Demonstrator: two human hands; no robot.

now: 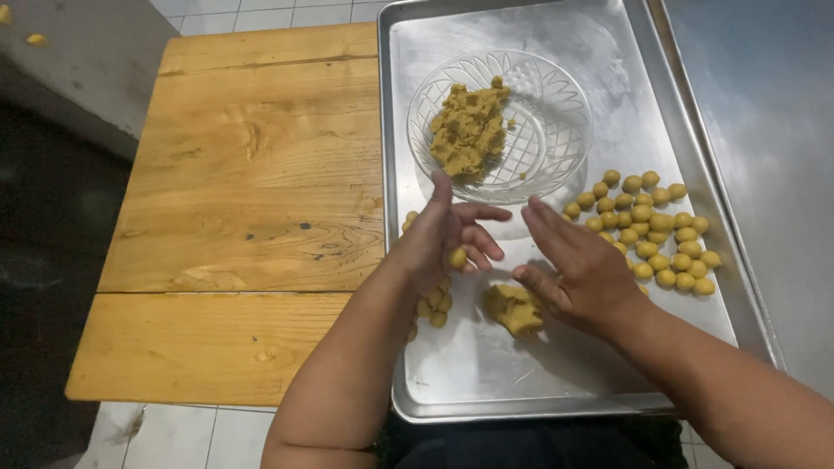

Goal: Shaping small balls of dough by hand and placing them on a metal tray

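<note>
Head camera looks down on a shiny metal tray [608,365] with a raised rolled rim, its floor scuffed and dull in patches. It lies on a wooden surface [252,200] of broad honey-coloured planks with dark knots and visible grain.

Over the tray's middle the left hand [439,239] is held edge-up, fingers loosely spread and gently curled, with one small round dough ball [457,257] resting against the palm and fingers; the hand is open rather than clenched around it. Just beside it, the right hand [578,269] is held flat and open, fingers straight and close together, palm turned toward the left hand, holding nothing that can be seen.

Below the two hands, on the tray floor, sits a rough, crumbly lump of yellow-brown dough [514,309], uneven and blocky in shape. Under the left hand a few finished balls [433,306] huddle near the tray's left rim. Toward the tray's right rim lies a larger cluster of smooth little balls [656,230], packed close and touching.

At the tray's far end stands a clear glass bowl [556,104] with a cut leaf and lattice pattern, holding a coarse heap of the same dough [469,130] piled against its left side.
</note>
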